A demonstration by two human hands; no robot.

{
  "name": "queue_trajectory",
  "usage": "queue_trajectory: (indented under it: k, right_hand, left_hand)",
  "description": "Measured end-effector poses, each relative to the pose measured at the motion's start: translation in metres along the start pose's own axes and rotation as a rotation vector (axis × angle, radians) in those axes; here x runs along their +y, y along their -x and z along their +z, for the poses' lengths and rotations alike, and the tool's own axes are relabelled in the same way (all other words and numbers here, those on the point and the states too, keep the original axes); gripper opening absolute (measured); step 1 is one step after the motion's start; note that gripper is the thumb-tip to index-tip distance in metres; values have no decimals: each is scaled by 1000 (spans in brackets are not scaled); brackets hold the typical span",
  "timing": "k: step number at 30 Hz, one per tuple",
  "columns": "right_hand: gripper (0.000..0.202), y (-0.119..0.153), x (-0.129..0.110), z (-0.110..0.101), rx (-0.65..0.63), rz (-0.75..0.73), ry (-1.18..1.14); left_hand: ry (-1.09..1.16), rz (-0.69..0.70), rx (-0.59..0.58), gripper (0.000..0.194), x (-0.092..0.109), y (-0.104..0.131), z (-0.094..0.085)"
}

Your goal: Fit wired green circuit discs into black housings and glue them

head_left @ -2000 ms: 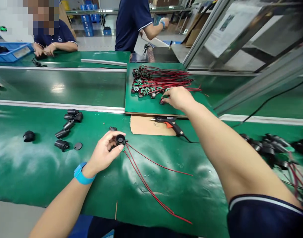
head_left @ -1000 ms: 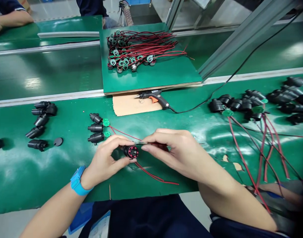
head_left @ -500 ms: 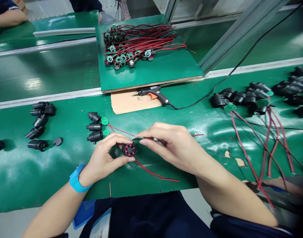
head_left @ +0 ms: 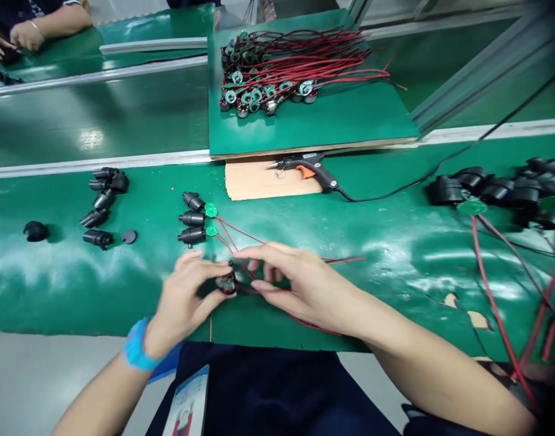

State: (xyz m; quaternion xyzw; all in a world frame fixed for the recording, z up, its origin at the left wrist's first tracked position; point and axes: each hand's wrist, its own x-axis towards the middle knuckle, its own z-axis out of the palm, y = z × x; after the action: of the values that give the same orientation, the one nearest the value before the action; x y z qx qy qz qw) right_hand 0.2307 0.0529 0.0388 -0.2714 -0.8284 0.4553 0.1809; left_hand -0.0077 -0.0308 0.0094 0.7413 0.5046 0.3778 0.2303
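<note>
Between the thumb and fingers of my left hand [head_left: 181,293] is a small round black motor part [head_left: 226,282] with dark red windings; blur hides its details. My right hand [head_left: 304,284] is just right of it, thumb and index finger apart. Red wires run from the part under my right hand, and their ends [head_left: 322,330] come out below it. Just beyond my hands lie several black cylindrical housings [head_left: 192,219], two with green round boards [head_left: 211,211] and red wires attached.
A raised green board [head_left: 313,130] carries several wired motor parts [head_left: 254,97]. Below it, a glue gun [head_left: 311,169] rests on cardboard [head_left: 247,181]. More black housings [head_left: 95,218] and a black disc [head_left: 129,237] lie left; others [head_left: 495,188] lie right. Another person's hands [head_left: 27,36] are at far left.
The view has shifted, so the bench items appear further right. My right fingers have parted from the thin disc they pinched. The motor part has turned in my left hand.
</note>
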Motion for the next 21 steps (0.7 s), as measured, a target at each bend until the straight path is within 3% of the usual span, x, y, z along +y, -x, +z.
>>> queue_trajectory:
  k: [4, 9, 16, 21]
  right_hand:
    - [49, -8, 7, 19, -128, 11, -84]
    - [27, -17, 10, 29, -93, 127, -251]
    - [41, -25, 16, 46, -52, 171, -322]
    - [34, -29, 13, 51, -15, 161, -234]
  left_hand:
    - [-68, -10, -81, 24, -13, 19, 12]
    - [-20, -45, -53, 25, -19, 19, 19]
    - [-29, -30, -29, 27, -21, 25, 19]
    - [-55, -13, -59, 28, -23, 27, 22]
